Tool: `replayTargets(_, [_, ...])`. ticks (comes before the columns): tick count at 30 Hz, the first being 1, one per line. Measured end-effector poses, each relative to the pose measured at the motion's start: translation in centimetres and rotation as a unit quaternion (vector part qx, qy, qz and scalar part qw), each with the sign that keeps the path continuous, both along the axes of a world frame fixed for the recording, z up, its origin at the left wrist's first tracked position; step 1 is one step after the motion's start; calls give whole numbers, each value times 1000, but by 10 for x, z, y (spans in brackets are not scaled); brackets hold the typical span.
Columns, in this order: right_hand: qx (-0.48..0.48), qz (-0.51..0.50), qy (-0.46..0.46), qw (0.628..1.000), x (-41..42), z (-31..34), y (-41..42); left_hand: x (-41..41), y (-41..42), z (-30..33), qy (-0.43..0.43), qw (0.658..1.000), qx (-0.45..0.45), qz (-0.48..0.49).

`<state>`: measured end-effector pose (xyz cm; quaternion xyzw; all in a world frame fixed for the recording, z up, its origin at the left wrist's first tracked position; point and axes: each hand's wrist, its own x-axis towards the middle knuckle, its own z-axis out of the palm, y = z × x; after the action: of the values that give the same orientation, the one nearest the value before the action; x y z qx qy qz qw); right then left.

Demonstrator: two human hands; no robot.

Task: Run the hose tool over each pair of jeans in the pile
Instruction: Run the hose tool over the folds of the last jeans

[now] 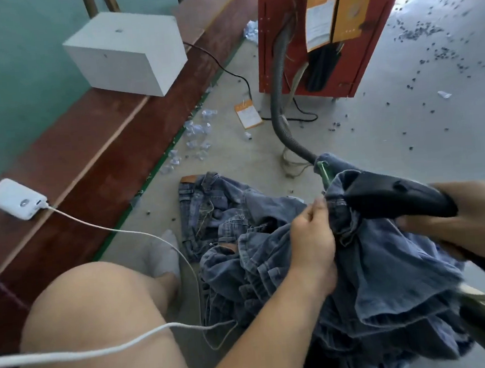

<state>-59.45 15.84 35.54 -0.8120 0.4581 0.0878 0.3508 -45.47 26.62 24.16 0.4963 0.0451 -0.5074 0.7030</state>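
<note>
Nearest the camera, the held jeans [387, 265] lay bunched across the person's lap, draped down toward the floor, directly under both hands. The left hand [312, 242] sat on top of the bundle with fingers and thumb curled, pinching a fold of denim close to the waistband. Just to its right, and touching the same fold, the right hand [470, 218] was wrapped round the rear of the black hose tool [396, 198] — its grip closed on the handle, though blur hid the fingers in detail.

The tool's long axis ran from that hand leftward and slightly away, its nose buried in the cloth right beside the left thumb. So the working end and the pinched fold met at one spot; the likely next stroke depended on the left hand keeping the denim taut while the tool slid along it.

Farther out, the pile of jeans [208, 212] lay crumpled on the floor [375, 121], nearer the left hand. Beyond it the grey hose [280, 114] curved from the tool back to the red cabinet [278, 21].
</note>
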Motion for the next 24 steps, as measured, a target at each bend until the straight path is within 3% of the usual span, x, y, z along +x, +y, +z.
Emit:
replayTargets(2, [-21, 5, -43, 999, 18, -10, 4, -1, 4, -2, -60, 997, 26, -41])
replayTargets(6, [-147, -127, -170, 966, 45, -24, -3, -2, 11, 1, -256, 960, 86, -69])
replayTargets(11, [-58, -87, -122, 987, 68, -43, -7, -4, 8, 1, -344, 935, 82, -17])
replayTargets(13, [-75, -56, -102, 990, 70, -56, -8, 24, 10, -6, -421, 896, 127, 60])
replayTargets(15, [-101, -68, -94, 988, 65, -66, -10, 71, 11, -23, -466, 842, 255, 89])
replayTargets(17, [-107, -103, -95, 984, 56, -70, -12, 109, 7, -37, -364, 845, 387, -62])
replayTargets(19, [-105, -111, -94, 984, 47, -74, -11, 120, 2, -46, -134, 901, 360, -200])
replayTargets(21, [-91, -103, -89, 987, 42, -75, -8, 115, -3, -54, 5, 939, 268, -214])
replayTargets(24, [-82, -103, -92, 987, 34, -72, -3, 102, -10, -62, 36, 976, 190, -104])
